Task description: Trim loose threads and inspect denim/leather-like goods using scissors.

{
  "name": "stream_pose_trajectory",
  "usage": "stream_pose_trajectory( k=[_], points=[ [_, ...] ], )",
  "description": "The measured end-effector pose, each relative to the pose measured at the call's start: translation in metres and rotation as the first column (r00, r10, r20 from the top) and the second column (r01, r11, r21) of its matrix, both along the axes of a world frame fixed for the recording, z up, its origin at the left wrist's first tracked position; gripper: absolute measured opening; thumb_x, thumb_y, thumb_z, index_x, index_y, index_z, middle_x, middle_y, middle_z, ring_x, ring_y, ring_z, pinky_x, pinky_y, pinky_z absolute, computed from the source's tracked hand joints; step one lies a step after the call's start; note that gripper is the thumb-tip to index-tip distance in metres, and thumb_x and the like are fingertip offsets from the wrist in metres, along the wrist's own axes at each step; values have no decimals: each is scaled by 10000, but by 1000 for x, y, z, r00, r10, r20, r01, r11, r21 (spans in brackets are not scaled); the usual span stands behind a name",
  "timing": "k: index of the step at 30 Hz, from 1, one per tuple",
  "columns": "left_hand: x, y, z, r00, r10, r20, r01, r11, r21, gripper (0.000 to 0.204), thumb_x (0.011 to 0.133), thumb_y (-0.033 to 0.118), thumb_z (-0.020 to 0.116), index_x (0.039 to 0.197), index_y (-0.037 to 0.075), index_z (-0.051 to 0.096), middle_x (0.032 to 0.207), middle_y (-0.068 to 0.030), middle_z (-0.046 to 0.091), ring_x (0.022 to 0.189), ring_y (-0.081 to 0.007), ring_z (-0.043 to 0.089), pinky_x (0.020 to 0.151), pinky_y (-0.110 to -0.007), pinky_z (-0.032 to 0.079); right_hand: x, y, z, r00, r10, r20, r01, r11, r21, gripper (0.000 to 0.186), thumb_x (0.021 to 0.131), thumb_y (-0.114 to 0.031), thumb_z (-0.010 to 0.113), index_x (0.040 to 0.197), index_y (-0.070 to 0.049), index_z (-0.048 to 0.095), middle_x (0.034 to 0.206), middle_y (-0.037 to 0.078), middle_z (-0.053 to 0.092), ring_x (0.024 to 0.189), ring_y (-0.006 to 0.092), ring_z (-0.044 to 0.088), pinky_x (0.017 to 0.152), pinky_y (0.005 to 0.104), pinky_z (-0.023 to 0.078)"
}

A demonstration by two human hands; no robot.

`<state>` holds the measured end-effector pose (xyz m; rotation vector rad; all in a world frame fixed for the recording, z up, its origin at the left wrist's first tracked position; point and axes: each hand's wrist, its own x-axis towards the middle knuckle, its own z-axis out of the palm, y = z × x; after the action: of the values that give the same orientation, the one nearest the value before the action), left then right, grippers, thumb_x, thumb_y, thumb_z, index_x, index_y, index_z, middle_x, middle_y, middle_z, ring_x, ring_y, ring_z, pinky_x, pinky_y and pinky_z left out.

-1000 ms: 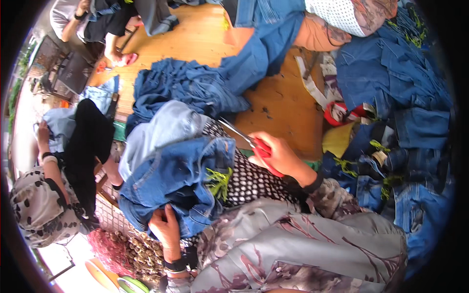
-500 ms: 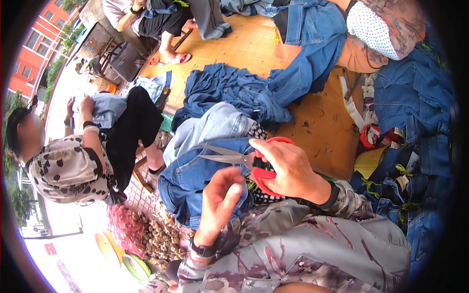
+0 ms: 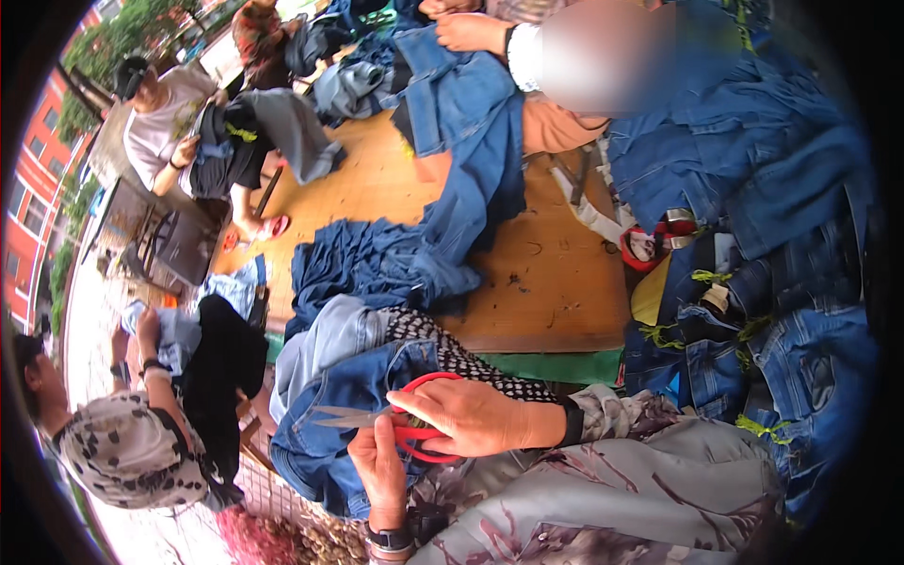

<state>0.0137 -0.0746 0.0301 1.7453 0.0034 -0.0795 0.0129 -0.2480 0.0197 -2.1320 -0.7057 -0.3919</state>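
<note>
My right hand (image 3: 482, 415) is closed round the red handles of a pair of scissors (image 3: 424, 379). The blades point left and stand slightly apart. Just below them, my left hand (image 3: 379, 468) has its thumb and fingers drawn together, its tip close to the pivot. Whatever it may pinch is hidden. Dark blue jeans (image 3: 325, 461) lie bunched under both hands on my lap. Beside them are a light blue denim piece (image 3: 330, 337) and a black-and-white patterned cloth (image 3: 443, 347).
A low wooden board (image 3: 546, 292) ahead carries a heap of blue denim (image 3: 377, 264) and scattered thread bits. More jeans (image 3: 697, 179) with yellow-green ties are piled at right. Co-workers sit at left (image 3: 132, 452), far left (image 3: 179, 122) and ahead, handling garments.
The view has turned up and to the right, so the scene sits lower and more leftward. My left hand has closed its fingers and come up against the scissors, which my right hand still holds.
</note>
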Motion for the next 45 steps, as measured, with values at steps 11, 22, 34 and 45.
stream_pose_trajectory(
  k=[11, 22, 34, 45],
  points=[
    [-9, -8, 10, 999, -31, 43, 26, 994, 107, 296, 970, 192, 524, 870, -46, 669, 747, -65, 661, 689, -92, 545, 656, -259, 446, -10, -13, 2, 992, -86, -96, 80, 995, -60, 579, 664, -219, 762, 1144, -5, 519, 948, 124, 590, 859, 300, 595, 727, 388, 490],
    [9, 1, 9, 970, -234, 65, 208, 938, 278, 225, 931, 175, 566, 978, -36, 628, 837, -92, 653, 788, -141, 593, 741, -294, 469, 6, -40, -26, 982, -90, -169, 100, 994, 53, 490, 631, -249, 764, 1019, -51, 539, 880, 128, 581, 840, 331, 590, 701, 431, 470],
    [39, 108, -19, 863, -101, 495, -385, 504, 773, 174, 896, 67, 558, 1046, -17, 587, 1028, -133, 599, 1011, -303, 547, 904, -417, 415, -24, -214, -181, 398, -640, -657, 718, 663, -210, 485, 708, -270, 721, 1133, -65, 609, 842, 81, 681, 735, 220, 656, 679, 347, 501],
    [48, 118, -35, 895, -65, 441, -358, 483, 799, 271, 960, 147, 479, 1134, -42, 566, 1139, -187, 564, 1053, -321, 543, 952, -413, 402, -43, -344, -238, 360, -739, -569, 924, 366, 110, 290, 801, -162, 706, 1045, -18, 645, 860, 56, 698, 777, 109, 650, 682, 271, 507]
  ],
)
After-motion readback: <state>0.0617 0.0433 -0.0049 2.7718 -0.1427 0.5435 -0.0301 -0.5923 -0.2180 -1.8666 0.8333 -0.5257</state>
